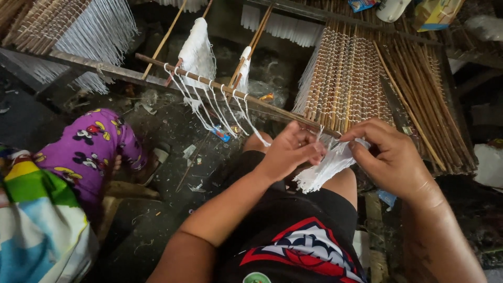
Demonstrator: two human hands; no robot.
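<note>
Up at the top edge of my view I've got a small blue packet (361,4), flat and crinkled, cut off by the frame, lying on the stick racks. Just right of it, past a white rounded thing, sits a yellow box (437,13) with a teal patch on its face, tilted, corner poking down. Down on the dark ground by the hanging threads, a tiny blue-and-red wrapper (221,134). I see no signs or screens.
</note>
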